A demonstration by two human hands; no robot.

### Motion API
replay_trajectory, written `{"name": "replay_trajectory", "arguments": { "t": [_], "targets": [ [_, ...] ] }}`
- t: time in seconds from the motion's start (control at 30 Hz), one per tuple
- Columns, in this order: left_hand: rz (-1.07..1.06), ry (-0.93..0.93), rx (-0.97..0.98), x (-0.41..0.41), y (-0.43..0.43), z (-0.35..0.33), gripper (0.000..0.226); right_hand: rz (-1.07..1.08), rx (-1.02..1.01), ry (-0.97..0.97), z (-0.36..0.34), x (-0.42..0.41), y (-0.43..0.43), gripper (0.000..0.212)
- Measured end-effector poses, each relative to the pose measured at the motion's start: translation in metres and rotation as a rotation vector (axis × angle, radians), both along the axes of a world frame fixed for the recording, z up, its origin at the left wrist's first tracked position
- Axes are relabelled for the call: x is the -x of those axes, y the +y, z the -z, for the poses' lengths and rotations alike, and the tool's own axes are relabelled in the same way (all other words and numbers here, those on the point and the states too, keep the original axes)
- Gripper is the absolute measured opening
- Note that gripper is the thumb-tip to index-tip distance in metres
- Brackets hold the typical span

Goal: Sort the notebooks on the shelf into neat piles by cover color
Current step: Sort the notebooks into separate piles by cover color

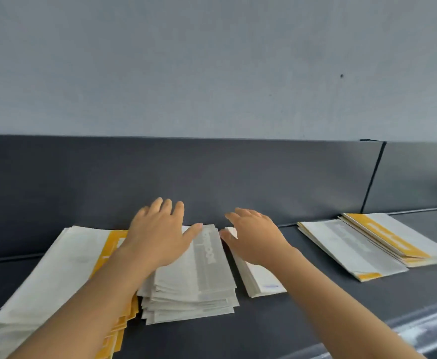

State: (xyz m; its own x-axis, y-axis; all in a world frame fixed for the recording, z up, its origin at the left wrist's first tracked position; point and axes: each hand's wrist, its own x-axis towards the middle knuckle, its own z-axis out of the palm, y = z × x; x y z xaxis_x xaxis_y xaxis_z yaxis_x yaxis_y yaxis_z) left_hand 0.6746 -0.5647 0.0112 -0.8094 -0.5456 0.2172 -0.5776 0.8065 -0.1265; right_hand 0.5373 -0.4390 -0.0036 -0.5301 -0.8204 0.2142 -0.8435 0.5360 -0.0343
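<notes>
At the grey pile (194,275), our left hand (157,237) and right hand (256,237) spread fingers (179,211) wide, empty; a lopsided push may fan it.

Matt paper notebooks (207,268) on smooth dark matt shelf (315,294)

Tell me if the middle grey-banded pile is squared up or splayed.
Splayed: the grey-banded pile shows near edges stepping out unevenly, corners jutting at different angles.

A tall, slightly ragged grey pile (207,275) sits on the dark shelf (315,314). Just left of it lies a wider yellow pile (56,268); just right, a thin white pile (260,281); well right, a mixed heap (367,244), askew.
</notes>
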Motion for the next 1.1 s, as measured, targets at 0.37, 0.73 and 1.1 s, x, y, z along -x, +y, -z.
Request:
{"name": "replay_trajectory", "arguments": {
  "t": [0.37,0.73,1.1],
  "targets": [
    [0.031,0.051,-0.375,0.225,0.176,0.043,0.05,0.151,-0.158,-0.079,0.041,0.216,0.161,0.05],
    [-0.317,0.027,-0.475,0.316,0.205,0.058,0.054,0.015,-0.063,-0.147,0.079,0.293,0.187,0.056],
    [-0.417,0.011,-0.664,0.309,0.201,0.055,0.059,-0.023,-0.041,-0.183,0.082,0.289,0.183,0.064]
  ]
}}
